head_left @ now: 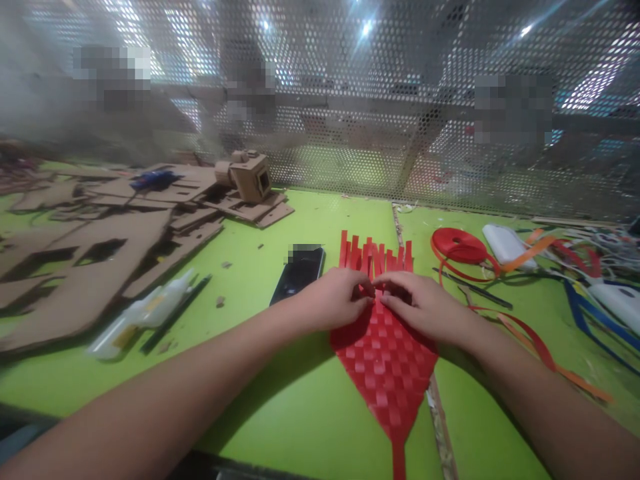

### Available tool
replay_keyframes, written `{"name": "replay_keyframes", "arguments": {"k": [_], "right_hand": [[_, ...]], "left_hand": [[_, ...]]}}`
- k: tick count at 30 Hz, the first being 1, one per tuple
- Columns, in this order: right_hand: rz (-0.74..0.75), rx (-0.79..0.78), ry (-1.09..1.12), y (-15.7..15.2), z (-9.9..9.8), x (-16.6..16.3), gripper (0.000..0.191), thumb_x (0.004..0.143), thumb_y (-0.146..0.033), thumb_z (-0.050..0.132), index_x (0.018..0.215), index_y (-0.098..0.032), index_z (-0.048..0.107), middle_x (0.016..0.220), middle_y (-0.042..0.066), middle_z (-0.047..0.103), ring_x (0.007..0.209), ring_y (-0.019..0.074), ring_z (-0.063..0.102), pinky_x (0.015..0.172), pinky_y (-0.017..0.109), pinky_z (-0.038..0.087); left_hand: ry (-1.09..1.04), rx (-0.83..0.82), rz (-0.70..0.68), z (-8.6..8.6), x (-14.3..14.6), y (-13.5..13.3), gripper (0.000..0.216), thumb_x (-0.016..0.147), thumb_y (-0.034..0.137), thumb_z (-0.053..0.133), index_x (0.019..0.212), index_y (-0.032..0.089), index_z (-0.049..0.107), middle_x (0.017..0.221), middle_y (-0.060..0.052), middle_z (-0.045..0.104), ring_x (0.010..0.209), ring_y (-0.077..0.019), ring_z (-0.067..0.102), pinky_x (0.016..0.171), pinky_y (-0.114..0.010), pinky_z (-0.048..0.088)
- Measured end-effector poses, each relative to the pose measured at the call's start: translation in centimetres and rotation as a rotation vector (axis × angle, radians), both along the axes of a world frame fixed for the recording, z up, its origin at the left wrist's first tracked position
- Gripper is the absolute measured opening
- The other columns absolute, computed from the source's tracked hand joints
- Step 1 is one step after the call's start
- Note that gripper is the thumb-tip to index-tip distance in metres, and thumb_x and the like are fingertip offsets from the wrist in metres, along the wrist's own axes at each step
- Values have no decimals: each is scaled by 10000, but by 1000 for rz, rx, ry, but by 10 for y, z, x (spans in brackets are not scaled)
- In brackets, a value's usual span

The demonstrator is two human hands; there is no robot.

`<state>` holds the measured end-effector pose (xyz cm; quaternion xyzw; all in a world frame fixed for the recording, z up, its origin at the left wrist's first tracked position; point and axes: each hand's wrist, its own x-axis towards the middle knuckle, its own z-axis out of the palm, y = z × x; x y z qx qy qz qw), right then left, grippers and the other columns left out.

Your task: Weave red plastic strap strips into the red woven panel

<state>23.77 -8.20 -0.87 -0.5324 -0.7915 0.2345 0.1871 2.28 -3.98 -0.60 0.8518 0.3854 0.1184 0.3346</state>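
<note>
A red woven strip piece (384,360), leaf-shaped with a checkered weave, lies on the green table (310,400) in front of me. Loose red strip ends (375,257) stick up at its far edge. My left hand (333,299) rests on the upper left of the weave, its fingers curled and pinching a strip. Close beside it, my right hand (425,303) presses on the upper right, fingertips pinched together at the same spot. The two hands almost touch at the middle.
A black phone (299,272) lies left of the weave. Cardboard sheets (90,267) and a small cardboard box (250,175) fill the left. A glue bottle (145,310) lies near them. A red ribbon roll (457,245), white objects and coloured strips sit right. Perforated metal mesh (350,100) stands behind.
</note>
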Motion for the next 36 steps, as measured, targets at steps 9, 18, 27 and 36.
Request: {"name": "replay_keyframes", "arguments": {"k": [9, 18, 27, 36], "right_hand": [[-5, 2, 47, -1, 1, -2, 365, 991, -228, 532, 1322, -312, 663, 1217, 49, 742, 1081, 240, 681, 946, 414, 517], [-54, 40, 0, 1, -7, 1, 290, 1002, -264, 520, 1263, -258, 646, 1223, 87, 708, 1087, 249, 663, 945, 411, 508], [-44, 34, -21, 1, -6, 2, 236, 1016, -266, 498, 1205, -263, 640, 1185, 69, 699, 1057, 234, 652, 919, 390, 503], [-33, 28, -25, 1, -5, 1, 254, 1018, -253, 500, 1221, -260, 653, 1199, 71, 699, 1079, 233, 648, 940, 402, 506]], "left_hand": [[82, 35, -52, -2, 4, -4, 233, 923, 364, 543, 1002, 190, 677, 901, -91, 741, 717, -208, 637, 613, -308, 468], [-183, 22, 298, 16, -9, 8, 322, 996, 469, 453, 951, 204, 632, 714, -19, 647, 562, -144, 531, 517, -270, 386], [-131, -11, 329, 20, -13, 12, 313, 959, 453, 542, 850, 195, 682, 542, 20, 545, 457, -117, 431, 478, -273, 336], [-142, 7, 336, 16, -15, 14, 407, 961, 513, 521, 735, 196, 640, 503, 28, 475, 445, -112, 390, 463, -274, 299]]}}
